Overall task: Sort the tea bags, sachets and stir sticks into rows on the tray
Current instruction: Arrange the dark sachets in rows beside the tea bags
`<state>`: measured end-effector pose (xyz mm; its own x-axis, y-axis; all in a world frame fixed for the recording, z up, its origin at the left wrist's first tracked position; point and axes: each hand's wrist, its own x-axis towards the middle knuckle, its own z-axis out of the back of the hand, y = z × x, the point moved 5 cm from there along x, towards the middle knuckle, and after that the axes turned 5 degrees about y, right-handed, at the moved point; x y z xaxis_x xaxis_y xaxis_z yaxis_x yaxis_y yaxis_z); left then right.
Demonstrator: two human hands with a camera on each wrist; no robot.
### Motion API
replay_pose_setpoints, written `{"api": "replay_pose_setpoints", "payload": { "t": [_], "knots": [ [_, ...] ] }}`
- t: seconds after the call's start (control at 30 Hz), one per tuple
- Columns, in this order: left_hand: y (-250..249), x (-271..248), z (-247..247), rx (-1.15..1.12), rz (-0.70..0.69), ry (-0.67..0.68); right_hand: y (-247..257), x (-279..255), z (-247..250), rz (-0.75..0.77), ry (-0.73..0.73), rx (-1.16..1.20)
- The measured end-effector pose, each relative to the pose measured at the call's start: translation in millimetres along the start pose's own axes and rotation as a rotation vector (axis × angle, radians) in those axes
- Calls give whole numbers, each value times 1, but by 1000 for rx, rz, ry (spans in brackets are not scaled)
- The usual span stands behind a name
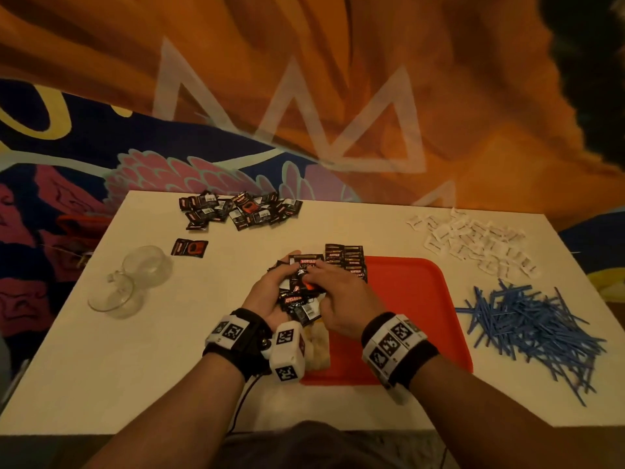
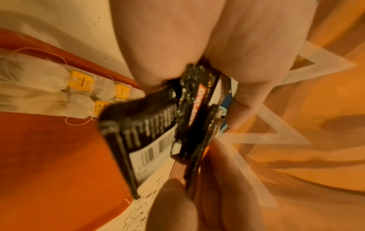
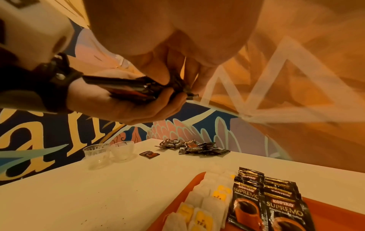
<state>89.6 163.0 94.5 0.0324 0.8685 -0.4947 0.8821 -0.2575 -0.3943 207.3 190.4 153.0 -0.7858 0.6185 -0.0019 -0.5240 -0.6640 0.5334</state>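
My left hand [image 1: 270, 292] holds a bundle of black coffee sachets [image 1: 299, 294] above the red tray's [image 1: 416, 299] left edge, palm up. My right hand [image 1: 333, 292] pinches the top sachets of that bundle [image 3: 138, 89]. In the left wrist view the bundle [image 2: 158, 125] fills the middle, blurred. On the tray lie a row of tea bags [image 3: 199, 207] with yellow tags along the left rim and overlapping rows of black coffee sachets [image 3: 262, 201] beside them. The tea bags [image 2: 49, 87] also show under my left wrist.
A pile of black sachets [image 1: 240, 209] lies at the table's far left, one loose sachet [image 1: 189, 248] nearer. Two glass cups [image 1: 135, 279] stand left. White sachets [image 1: 473, 243] lie far right, a heap of blue stir sticks [image 1: 534, 330] at the right.
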Motion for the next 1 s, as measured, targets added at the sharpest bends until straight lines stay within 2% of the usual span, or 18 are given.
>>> {"api": "replay_pose_setpoints", "payload": {
  "t": [0.1, 0.17, 0.23, 0.3, 0.37, 0.53, 0.63, 0.73, 0.8, 0.87, 1.0],
  "knots": [
    [2, -3, 4, 113, 52, 11, 1, 0, -6, -43, 15, 124],
    [-1, -3, 7, 182, 27, 10, -4, 3, 1, -176, -146, 284],
    [-2, -3, 8, 240, 17, 10, -15, 4, 8, -381, -324, 397],
    [-1, -2, 9, 274, 7, -4, -28, 6, 4, -568, -308, 519],
    [0, -2, 10, 271, -6, -18, -35, 10, -1, -653, -224, 643],
    [10, 1, 7, 246, 56, -23, -51, 12, -6, -642, -160, 800],
    [10, 3, 2, 320, 12, -52, -63, 5, 0, -687, -141, 961],
    [17, 4, -3, 320, 14, -59, -72, -4, 15, -678, -196, 1233],
    [24, 4, -10, 309, 22, -53, -81, -7, 25, -675, -269, 1335],
    [32, 4, -20, 312, 13, -51, -88, -7, 29, -651, -255, 1312],
    [44, 7, -39, 283, -49, -45, -90, -1, 29, -505, -61, 1125]
  ]
}}
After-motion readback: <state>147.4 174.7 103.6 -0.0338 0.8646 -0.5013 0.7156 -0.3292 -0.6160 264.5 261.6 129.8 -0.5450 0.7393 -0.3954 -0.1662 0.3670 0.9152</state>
